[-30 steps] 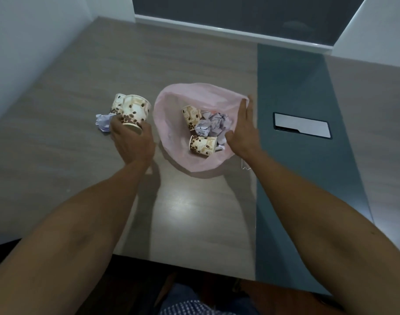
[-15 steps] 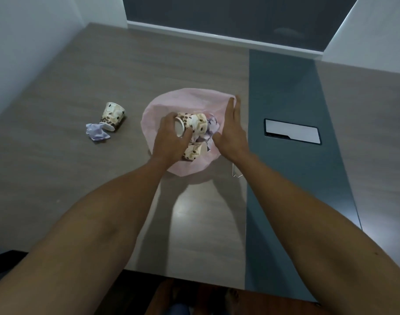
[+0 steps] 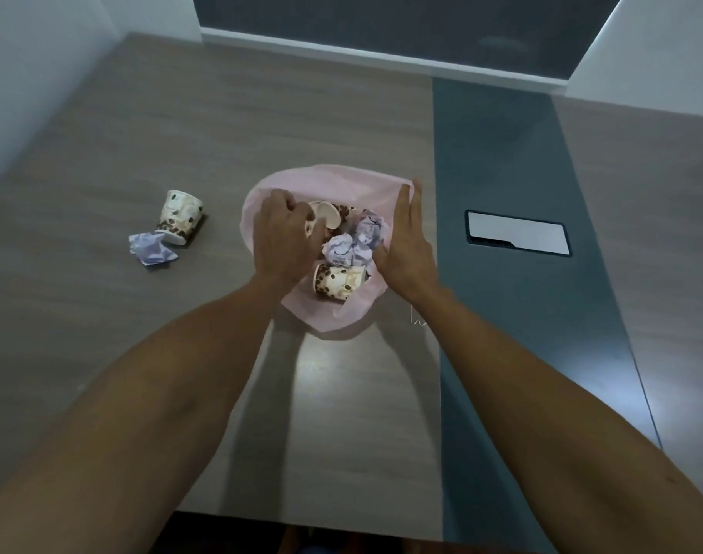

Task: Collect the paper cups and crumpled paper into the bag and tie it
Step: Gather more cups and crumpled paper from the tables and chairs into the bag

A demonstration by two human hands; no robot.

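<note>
Thin pink bag [image 3: 333, 181] open on wood-grain table [image 3: 102, 313], cups and paper wads inside.
Left hand [image 3: 283, 235] curls on a bean-print cup [image 3: 327, 217] in the bag; right hand [image 3: 407, 241], fingers straight, presses the bag's right edge. Lilac wads [image 3: 359, 241] beside cup. One tipped cup [image 3: 178, 217] and a wad [image 3: 152, 251], touching, lie left.

The left hand [image 3: 283, 233] has carried a cup [image 3: 326, 218] into the bag [image 3: 341, 181].

Single head-worn wide-angle view, looking forward and steeply down, fairly close over the table [image 3: 150, 125], edges seemingly distorted
</note>
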